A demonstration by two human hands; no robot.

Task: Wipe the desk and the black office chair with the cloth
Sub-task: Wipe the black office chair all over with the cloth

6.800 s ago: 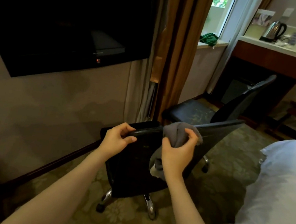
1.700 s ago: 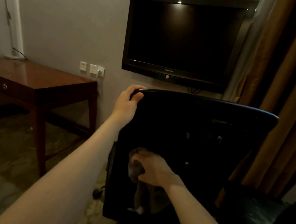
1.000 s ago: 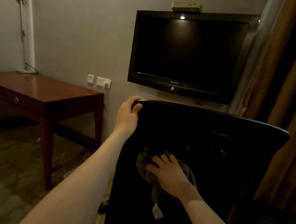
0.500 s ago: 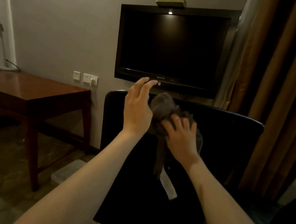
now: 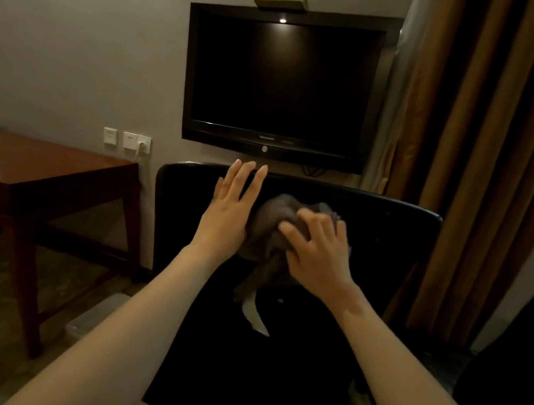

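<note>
Against the back of one black chair [image 5: 382,254] sits one grey cloth [image 5: 266,233], bunched (a pale tag dangles from its lower end). Two hands are raised: the right hand [image 5: 319,250] curls its fingers [image 5: 311,221] over the cloth and grips it against the backrest; the left hand [image 5: 229,210] is flat, fingers straight and together, holding nothing, just beside the cloth. One wooden desk [image 5: 39,164] stands left, one dark television [image 5: 283,83] on the wall behind
</note>
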